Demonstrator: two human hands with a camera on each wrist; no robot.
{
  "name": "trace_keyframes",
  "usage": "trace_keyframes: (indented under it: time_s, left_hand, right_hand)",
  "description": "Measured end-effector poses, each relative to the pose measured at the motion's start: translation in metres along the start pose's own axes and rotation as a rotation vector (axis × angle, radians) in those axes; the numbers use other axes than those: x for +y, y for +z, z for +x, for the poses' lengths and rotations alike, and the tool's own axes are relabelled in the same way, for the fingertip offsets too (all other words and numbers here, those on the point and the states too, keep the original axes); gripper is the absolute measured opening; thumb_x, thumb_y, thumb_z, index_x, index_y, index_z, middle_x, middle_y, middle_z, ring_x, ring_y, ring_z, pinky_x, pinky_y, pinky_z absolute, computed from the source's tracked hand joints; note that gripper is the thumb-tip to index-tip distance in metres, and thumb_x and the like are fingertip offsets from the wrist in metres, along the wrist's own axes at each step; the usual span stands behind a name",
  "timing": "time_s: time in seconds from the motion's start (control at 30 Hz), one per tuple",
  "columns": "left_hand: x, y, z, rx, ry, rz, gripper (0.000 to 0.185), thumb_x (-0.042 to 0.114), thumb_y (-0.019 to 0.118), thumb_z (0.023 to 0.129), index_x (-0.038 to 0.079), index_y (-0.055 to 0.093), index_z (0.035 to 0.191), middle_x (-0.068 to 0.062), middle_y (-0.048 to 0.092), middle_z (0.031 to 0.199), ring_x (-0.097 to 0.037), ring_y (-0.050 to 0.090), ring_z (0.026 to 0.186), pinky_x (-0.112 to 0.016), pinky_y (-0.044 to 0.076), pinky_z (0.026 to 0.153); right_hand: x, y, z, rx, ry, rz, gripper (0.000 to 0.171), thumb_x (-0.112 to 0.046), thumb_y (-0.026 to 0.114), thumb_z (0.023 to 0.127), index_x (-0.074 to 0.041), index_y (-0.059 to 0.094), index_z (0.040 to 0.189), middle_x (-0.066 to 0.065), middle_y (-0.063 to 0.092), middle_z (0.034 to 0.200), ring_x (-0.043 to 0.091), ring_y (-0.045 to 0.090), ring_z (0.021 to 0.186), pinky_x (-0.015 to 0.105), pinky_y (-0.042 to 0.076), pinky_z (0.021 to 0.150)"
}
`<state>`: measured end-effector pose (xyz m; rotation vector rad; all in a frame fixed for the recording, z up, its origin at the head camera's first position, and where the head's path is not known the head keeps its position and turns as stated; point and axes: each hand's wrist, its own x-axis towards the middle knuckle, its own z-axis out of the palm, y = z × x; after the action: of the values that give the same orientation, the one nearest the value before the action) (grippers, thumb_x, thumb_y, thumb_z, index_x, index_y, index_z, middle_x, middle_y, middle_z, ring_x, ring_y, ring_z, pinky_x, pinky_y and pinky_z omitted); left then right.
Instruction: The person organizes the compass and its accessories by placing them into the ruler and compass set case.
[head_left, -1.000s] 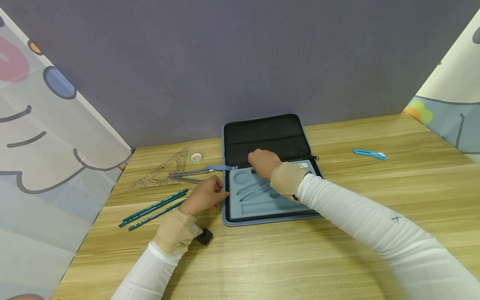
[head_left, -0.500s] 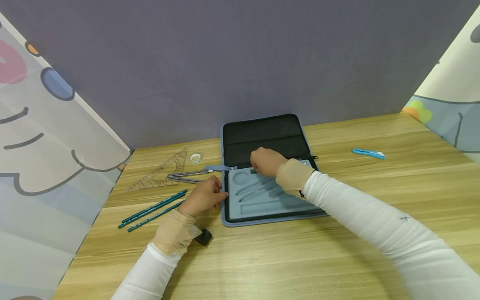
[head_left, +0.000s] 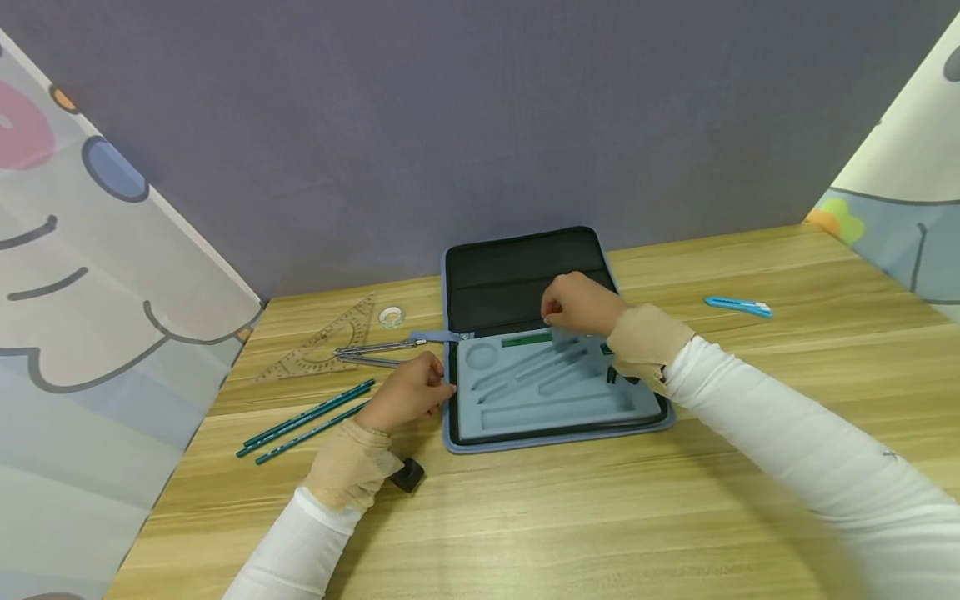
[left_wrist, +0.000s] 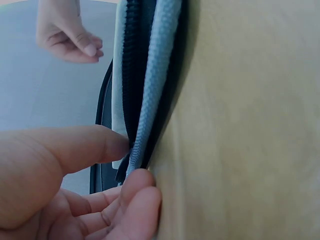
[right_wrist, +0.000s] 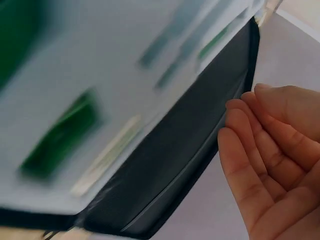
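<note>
The left hand [head_left: 408, 392] rested on the wooden surface [head_left: 570, 517] against the left edge of the open blue case [head_left: 555, 421]. In the left wrist view its thumb [left_wrist: 75, 147] and a fingertip pinched the zippered rim of the case [left_wrist: 150, 100], fingers curled around that edge. Just beyond this hand lay a metal compass [head_left: 375, 350], with a clear set square [head_left: 322, 346] and a small roll of tape [head_left: 392, 316] farther out. Beside the wrist on the outer side lay teal pencils [head_left: 307, 414], and a small black object [head_left: 408, 473] sat touching the wrist band.

The right hand [head_left: 581, 304] hovered over the far part of the case, above the grey foam tray [head_left: 547, 387], its fingers loosely bent and held together, holding nothing. In the right wrist view the fingers [right_wrist: 260, 165] were relaxed, with the blurred tray and black lid edge just past the fingertips. Directly below the fingertips a green piece [head_left: 527, 340] sat in the top slot of the tray. Another dark green item [head_left: 609, 350] lay in the tray close to the wrist. The black inner lid [head_left: 517, 279] stood open beyond the hand. Well apart, on the outer side of the right arm, lay a light blue utility knife [head_left: 738, 307].
</note>
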<state>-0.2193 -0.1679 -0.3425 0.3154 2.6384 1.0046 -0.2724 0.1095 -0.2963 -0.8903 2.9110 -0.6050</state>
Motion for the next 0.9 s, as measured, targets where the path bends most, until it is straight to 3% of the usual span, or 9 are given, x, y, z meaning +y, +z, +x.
trace_keyframes:
  time_s: [0.2,0.47,0.73,0.9]
  left_hand:
    - [0.001,-0.001,-0.001,-0.005,-0.003,-0.003,0.022,0.012,0.064,0.09,0.0,0.05,0.103,-0.007,0.057,0.071,-0.016,0.056,0.054,-0.028,0.049,0.051]
    - [0.0,0.0,0.0,-0.006,-0.008,-0.002,0.022,0.012,0.064,0.09,0.0,0.051,0.103,-0.008,0.057,0.073,-0.016,0.057,0.055,-0.028,0.05,0.05]
    - [-0.002,0.001,0.001,0.006,-0.014,0.004,0.022,0.013,0.064,0.089,0.001,0.051,0.102,-0.007,0.057,0.071,-0.016,0.056,0.053,-0.028,0.05,0.05]
    - [-0.002,0.001,0.001,0.005,-0.006,0.004,0.022,0.013,0.064,0.09,0.001,0.051,0.102,-0.007,0.057,0.071,-0.016,0.056,0.052,-0.029,0.049,0.05]
  right_hand:
    - [0.026,-0.005,-0.017,0.044,-0.001,-0.006,0.006,-0.001,0.065,0.084,0.0,0.072,0.085,0.009,0.069,0.08,0.018,0.062,0.069,0.038,0.053,0.066]
    - [0.057,-0.013,-0.046,0.104,0.055,0.031,0.007,0.0,0.065,0.084,0.002,0.071,0.087,0.011,0.069,0.082,0.023,0.064,0.073,0.041,0.053,0.069]
    - [0.094,-0.013,-0.066,0.172,0.075,-0.055,0.003,0.003,0.066,0.08,0.004,0.069,0.08,0.013,0.068,0.074,0.024,0.062,0.066,0.041,0.052,0.062]
    - [0.116,-0.019,-0.081,0.14,0.169,-0.076,0.006,0.0,0.065,0.082,0.005,0.069,0.082,0.017,0.068,0.078,0.031,0.064,0.072,0.046,0.052,0.067]
